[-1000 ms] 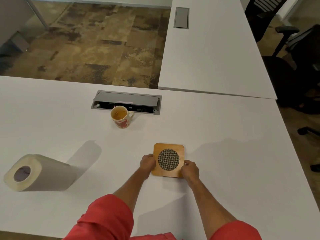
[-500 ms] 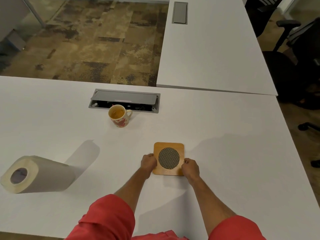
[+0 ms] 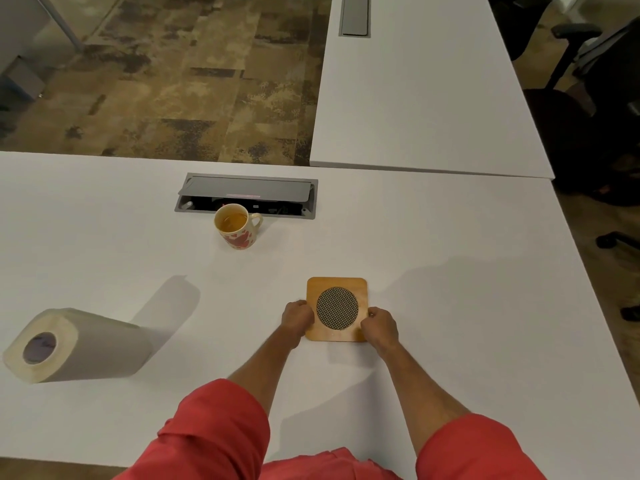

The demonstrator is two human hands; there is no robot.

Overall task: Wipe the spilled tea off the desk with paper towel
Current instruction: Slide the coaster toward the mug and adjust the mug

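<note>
A smooth white desk [image 3: 450, 271] fills the view, with mottled brown carpet [image 3: 180, 81] beyond its far edge and a second white desk [image 3: 415, 98] butting in at the far right. The paper towel roll [image 3: 79, 344], a soft white cylinder with a hollow core, lies on its side well to the left of the fingers, apart from both hands. No spilled tea can be made out on the desk surface. The left hand [image 3: 297, 317] and right hand [image 3: 380, 325] have curled fingers gripping the left and right edges of a square wooden coaster [image 3: 336, 309] with rounded corners and a round woven dark mesh inset, lying flat. Beyond the fingers, to the far left, stands a cream mug [image 3: 238, 226] with red blotches, holding amber tea. Just behind it sits a grey metal cable box [image 3: 246, 195], lid tilted open. Red sleeves [image 3: 214, 431] cover the upper arms.
</note>
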